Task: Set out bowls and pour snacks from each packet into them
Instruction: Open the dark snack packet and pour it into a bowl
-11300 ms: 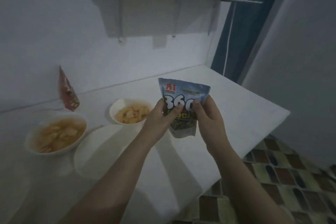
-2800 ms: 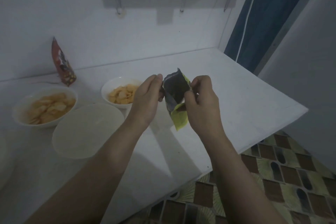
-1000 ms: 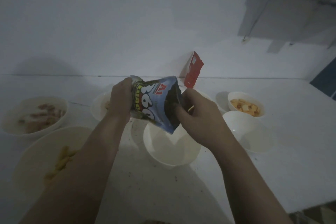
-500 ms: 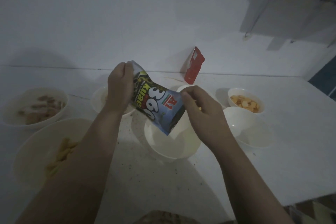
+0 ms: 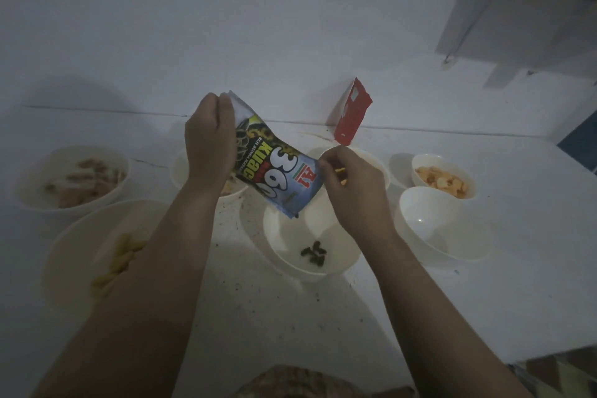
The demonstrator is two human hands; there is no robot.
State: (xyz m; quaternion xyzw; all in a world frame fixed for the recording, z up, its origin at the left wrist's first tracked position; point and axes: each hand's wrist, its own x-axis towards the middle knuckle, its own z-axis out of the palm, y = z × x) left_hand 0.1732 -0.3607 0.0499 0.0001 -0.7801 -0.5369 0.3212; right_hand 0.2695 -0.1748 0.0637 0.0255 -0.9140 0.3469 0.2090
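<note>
A blue seed packet (image 5: 277,171) hangs upside down, its torn mouth pointing into a white bowl (image 5: 284,242) at the table's middle. My left hand (image 5: 210,136) grips the packet's raised bottom end. My right hand (image 5: 352,184) pinches its side near the mouth. A few dark seeds (image 5: 312,253) lie in the bowl. To the right stands an empty white bowl (image 5: 433,229), and behind it a small bowl with orange chips (image 5: 442,178).
On the left are a large bowl with yellow snacks (image 5: 106,252), a bowl of brownish snacks (image 5: 74,174) and another bowl (image 5: 181,168) behind my left hand. A red packet (image 5: 352,113) leans on the wall. The white table's edge (image 5: 549,352) runs at the lower right.
The packet has tipped further, its bottom raised by my left hand, and dark seeds have dropped into the middle bowl. Earlier I tore it open further right.
</note>
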